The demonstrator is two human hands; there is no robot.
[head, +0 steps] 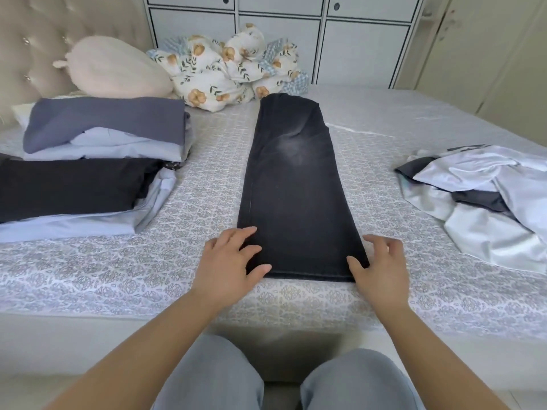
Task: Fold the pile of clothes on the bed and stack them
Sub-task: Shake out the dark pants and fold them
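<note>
At the near edge of the bed (pixel 384 137), my left hand (pixel 229 261) and right hand (pixel 376 264) rest with relaxed, spread fingers on the near corners of the black jeans (pixel 296 187), which lie flat in the middle.

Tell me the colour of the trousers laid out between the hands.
Faded black trousers, paler at the middle; head view.

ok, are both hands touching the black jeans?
Touching. The head view shows the left hand with fingers lying on the black jeans at the near left corner, and the right hand against the right corner.
</note>
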